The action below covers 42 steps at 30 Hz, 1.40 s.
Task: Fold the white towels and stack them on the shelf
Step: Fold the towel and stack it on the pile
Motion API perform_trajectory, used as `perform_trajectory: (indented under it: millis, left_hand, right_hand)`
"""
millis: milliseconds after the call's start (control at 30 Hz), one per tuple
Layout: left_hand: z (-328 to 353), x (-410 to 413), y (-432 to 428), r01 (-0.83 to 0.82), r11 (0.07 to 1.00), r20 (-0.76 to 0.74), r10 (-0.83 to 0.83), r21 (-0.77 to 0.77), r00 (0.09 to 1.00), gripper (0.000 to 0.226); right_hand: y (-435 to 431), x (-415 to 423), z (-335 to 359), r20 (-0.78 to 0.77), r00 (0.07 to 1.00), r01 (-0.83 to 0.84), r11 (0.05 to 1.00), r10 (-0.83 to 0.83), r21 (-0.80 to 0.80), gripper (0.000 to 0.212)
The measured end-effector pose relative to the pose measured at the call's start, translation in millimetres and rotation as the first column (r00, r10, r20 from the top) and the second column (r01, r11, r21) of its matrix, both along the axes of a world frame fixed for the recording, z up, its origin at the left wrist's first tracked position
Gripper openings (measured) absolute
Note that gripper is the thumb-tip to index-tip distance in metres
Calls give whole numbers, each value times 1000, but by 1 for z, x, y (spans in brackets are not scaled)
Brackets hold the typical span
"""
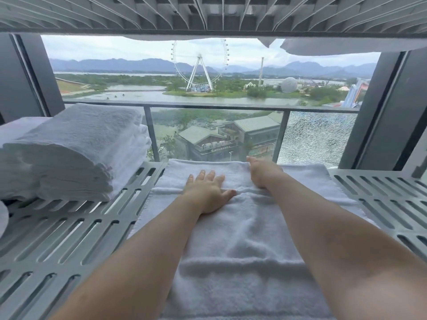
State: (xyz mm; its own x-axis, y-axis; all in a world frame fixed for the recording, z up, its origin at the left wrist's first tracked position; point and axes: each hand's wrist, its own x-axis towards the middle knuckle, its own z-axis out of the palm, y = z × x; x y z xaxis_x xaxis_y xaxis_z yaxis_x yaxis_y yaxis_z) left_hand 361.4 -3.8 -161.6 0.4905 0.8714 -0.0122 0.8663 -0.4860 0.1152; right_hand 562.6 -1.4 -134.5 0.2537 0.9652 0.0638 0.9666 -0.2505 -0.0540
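A white towel [242, 239] lies spread lengthwise on the grey slotted shelf [76, 232], running from the near edge to the far edge. My left hand [206, 192] presses flat on it with fingers spread. My right hand [262, 173] reaches further out, its fingers curled over a fold near the towel's far end. A stack of folded white towels [74, 153] sits on the shelf to the left.
Another slotted shelf [208, 12] hangs close overhead, with white towels [346, 46] drooping from it at the upper right. Behind the shelf is a window with a glass balcony rail [208, 106]. Bare slotted shelf surface [388, 195] lies right of the towel.
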Motion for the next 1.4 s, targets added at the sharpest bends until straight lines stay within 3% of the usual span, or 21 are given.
perform_trajectory:
  millis: [267, 367, 467, 567, 700, 833, 1100, 1267, 1400]
  left_hand:
    - [-3, -1, 4, -18, 1000, 39, 17, 9, 999, 92]
    - [-3, -2, 4, -18, 999, 177, 11, 34, 984, 92]
    - [3, -3, 2, -58, 968, 361, -35, 243, 932, 77]
    - [13, -3, 3, -69, 888, 308, -83, 454, 948, 68]
    - [23, -9, 10, -18, 839, 220, -122, 544, 968, 31]
    - [31, -19, -8, 8, 772, 230, -199, 636, 953, 25]
    - [34, -50, -84, 42, 728, 237, -276, 685, 931, 13]
    - [25, -66, -143, -1, 735, 209, -191, 678, 959, 12]
    - [9, -74, -174, -50, 806, 184, -73, 590, 980, 20]
  right_hand:
    - [-6, -2, 1, -4, 997, 80, 975, -82, 209, 32]
    - [-21, -2, 4, 9, 999, 42, 937, -48, 348, 19]
    - [-39, -6, 7, 16, 1000, 2, 913, -9, 408, 13]
    - [-60, -13, 11, 35, 999, -8, 915, -6, 402, 11]
    - [-93, -18, 14, 75, 996, 5, 891, -44, 453, 11]
    - [-127, -24, 15, 80, 994, 16, 850, -69, 527, 20]
    - [-190, -43, 17, 154, 987, -40, 834, -54, 550, 20]
    - [-236, -52, 3, 166, 985, -52, 846, -43, 530, 17]
    - [-259, -48, -12, 305, 945, -49, 876, -114, 480, 27]
